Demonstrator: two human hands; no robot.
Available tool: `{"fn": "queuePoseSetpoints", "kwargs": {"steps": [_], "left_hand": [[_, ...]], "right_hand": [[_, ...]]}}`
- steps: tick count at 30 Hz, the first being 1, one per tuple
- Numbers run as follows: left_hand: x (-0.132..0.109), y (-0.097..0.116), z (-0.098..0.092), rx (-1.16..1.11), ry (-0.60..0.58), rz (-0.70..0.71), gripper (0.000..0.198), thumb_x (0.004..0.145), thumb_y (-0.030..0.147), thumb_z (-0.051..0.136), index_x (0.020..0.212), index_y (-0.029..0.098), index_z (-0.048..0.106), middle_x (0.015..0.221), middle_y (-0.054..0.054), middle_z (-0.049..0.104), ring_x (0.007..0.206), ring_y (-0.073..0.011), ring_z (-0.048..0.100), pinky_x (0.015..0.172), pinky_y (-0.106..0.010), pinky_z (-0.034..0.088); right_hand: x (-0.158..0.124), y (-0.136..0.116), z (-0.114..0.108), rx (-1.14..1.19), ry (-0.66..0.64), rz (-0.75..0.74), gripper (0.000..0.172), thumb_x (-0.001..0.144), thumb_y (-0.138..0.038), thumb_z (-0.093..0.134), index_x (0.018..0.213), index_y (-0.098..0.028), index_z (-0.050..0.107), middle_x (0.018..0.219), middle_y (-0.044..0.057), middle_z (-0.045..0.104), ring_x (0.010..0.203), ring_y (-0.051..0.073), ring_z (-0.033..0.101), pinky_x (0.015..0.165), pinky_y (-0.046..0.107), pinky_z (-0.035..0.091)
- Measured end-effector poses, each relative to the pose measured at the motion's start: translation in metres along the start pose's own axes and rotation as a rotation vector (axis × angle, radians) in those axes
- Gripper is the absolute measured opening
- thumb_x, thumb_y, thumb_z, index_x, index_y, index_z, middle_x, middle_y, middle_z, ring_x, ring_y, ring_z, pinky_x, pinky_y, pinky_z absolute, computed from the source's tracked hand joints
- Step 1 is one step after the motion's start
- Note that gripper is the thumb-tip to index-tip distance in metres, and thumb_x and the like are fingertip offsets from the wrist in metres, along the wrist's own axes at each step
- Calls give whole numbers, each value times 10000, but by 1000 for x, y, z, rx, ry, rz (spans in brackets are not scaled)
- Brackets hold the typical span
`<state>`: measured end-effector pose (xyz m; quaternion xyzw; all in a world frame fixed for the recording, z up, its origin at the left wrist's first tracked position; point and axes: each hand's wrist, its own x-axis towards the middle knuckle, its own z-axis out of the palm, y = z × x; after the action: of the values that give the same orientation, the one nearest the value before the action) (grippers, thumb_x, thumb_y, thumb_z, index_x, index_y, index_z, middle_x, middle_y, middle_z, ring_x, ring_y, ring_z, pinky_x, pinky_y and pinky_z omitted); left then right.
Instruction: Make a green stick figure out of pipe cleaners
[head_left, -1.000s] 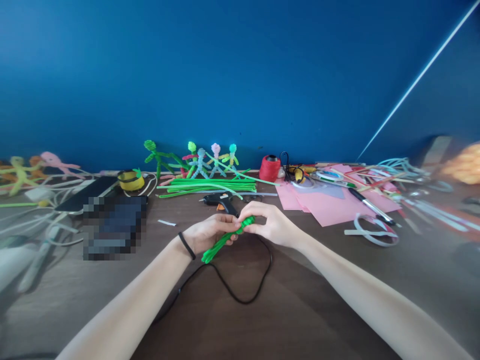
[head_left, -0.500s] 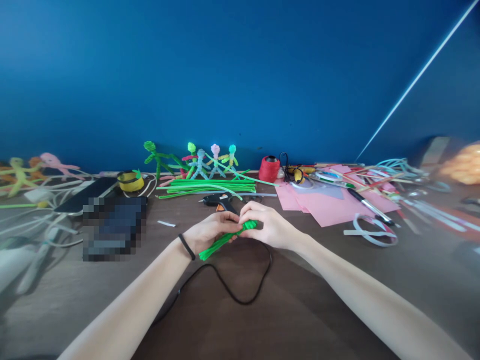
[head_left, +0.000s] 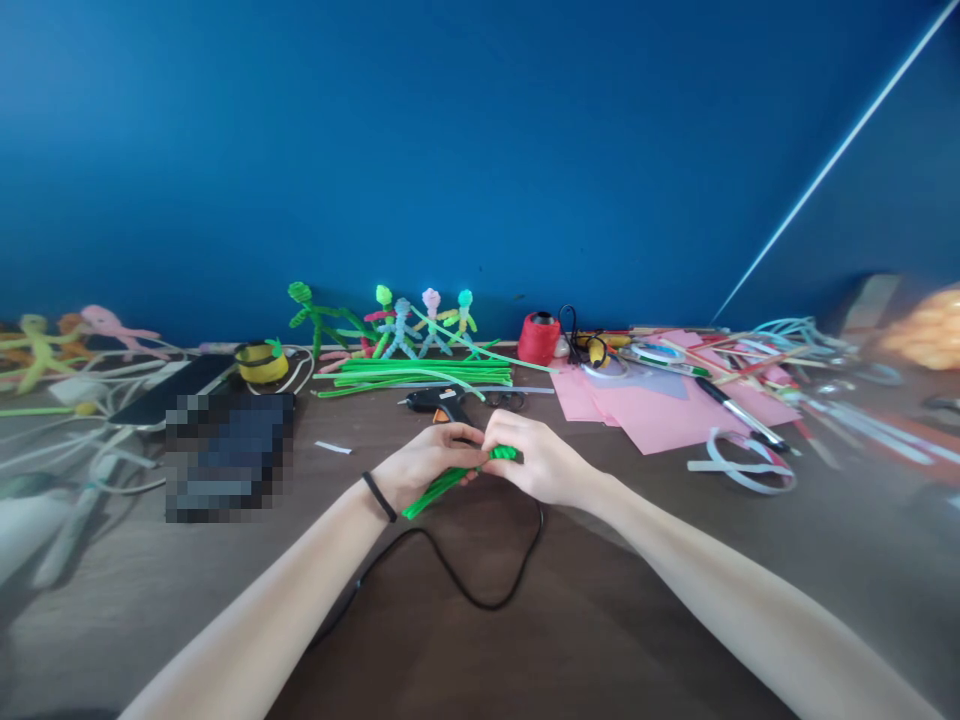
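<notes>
Between my hands is a bundle of green pipe cleaners [head_left: 435,490], held above the table. Its straight ends point down and left, and a coiled lump shows at its upper right end. My left hand [head_left: 427,462], with a black band at the wrist, is closed around the straight part. Thumb and fingers of my right hand [head_left: 538,458] pinch the bundle beside the coiled end. Just behind my hands lies a black glue gun [head_left: 437,400], its black cord [head_left: 487,606] looping over the table in front. Scissors [head_left: 504,399] lie partly behind my right hand.
Green pipe cleaners [head_left: 420,373] lie in a pile near the wall, before several pipe-cleaner figures [head_left: 403,328]. A red thread spool [head_left: 538,338] stands right of them. Pink paper sheets [head_left: 660,418] and a marker [head_left: 739,412] lie right. Phones and a yellow measuring tape [head_left: 261,362] are left.
My right hand has shifted slightly down and its fingers have closed further over the coiled end, covering more of it. The scissors behind it show more. My left hand keeps its hold.
</notes>
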<state>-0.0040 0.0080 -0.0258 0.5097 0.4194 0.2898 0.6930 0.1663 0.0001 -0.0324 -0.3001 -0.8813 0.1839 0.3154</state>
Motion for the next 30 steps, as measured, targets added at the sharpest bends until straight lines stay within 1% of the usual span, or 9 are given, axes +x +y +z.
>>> {"fn": "queuePoseSetpoints", "kwargs": {"steps": [3, 6, 9, 12, 19, 25, 28, 30], "left_hand": [[-1, 1, 0, 5, 5, -2, 194, 598, 147, 645, 769, 93, 572, 568, 6, 563, 469, -52, 483, 489, -187, 357], [-2, 3, -1, 5, 25, -1, 195, 597, 152, 649, 769, 100, 575, 568, 8, 559, 474, -52, 485, 494, -185, 357], [-3, 4, -1, 5, 51, 17, 204, 587, 160, 660, 766, 112, 573, 542, 15, 550, 472, -59, 491, 492, -185, 354], [-2, 4, -1, 3, 76, 28, 219, 572, 165, 670, 761, 117, 569, 516, 17, 549, 458, -64, 489, 483, -187, 347], [0, 2, 2, 4, 124, 33, 268, 548, 166, 680, 787, 95, 582, 532, 11, 561, 442, -57, 479, 484, -193, 346], [1, 1, 2, -7, 115, 45, 234, 547, 164, 682, 750, 93, 590, 507, 15, 551, 433, -55, 472, 472, -191, 337], [2, 0, -1, -41, 94, 39, 228, 557, 162, 682, 756, 96, 594, 513, 11, 553, 446, -60, 486, 481, -191, 350], [1, -1, -2, -75, 82, 38, 216, 575, 167, 676, 764, 99, 597, 545, 5, 564, 465, -64, 498, 495, -193, 364]], "right_hand": [[0, 0, 1, 1, -3, -3, 29, 761, -163, 541, 741, -150, 524, 776, 29, 482, 728, 121, 482, 656, 243, 392], [2, 2, 2, 39, 28, -5, 28, 761, -177, 549, 758, -154, 534, 793, 28, 493, 745, 117, 487, 679, 241, 394], [3, 5, 2, 89, 63, 11, 72, 743, -202, 579, 791, -165, 540, 826, 28, 505, 774, 118, 495, 713, 246, 397], [3, 4, 2, 115, 71, 44, 118, 719, -212, 606, 804, -172, 536, 840, 26, 503, 781, 122, 496, 721, 252, 400], [3, 1, 4, 108, 62, 106, 55, 747, -169, 558, 784, -170, 516, 820, 22, 503, 769, 122, 491, 709, 254, 394], [3, 2, 6, 88, 41, 113, 57, 754, -148, 541, 789, -170, 501, 829, 19, 495, 761, 118, 489, 702, 252, 393], [3, 2, 6, 93, 68, 107, 47, 757, -175, 548, 787, -177, 513, 822, 17, 490, 772, 121, 490, 713, 257, 399], [3, 3, 6, 113, 95, 96, 76, 752, -189, 557, 820, -186, 524, 842, 21, 489, 811, 129, 494, 755, 274, 403]]}}
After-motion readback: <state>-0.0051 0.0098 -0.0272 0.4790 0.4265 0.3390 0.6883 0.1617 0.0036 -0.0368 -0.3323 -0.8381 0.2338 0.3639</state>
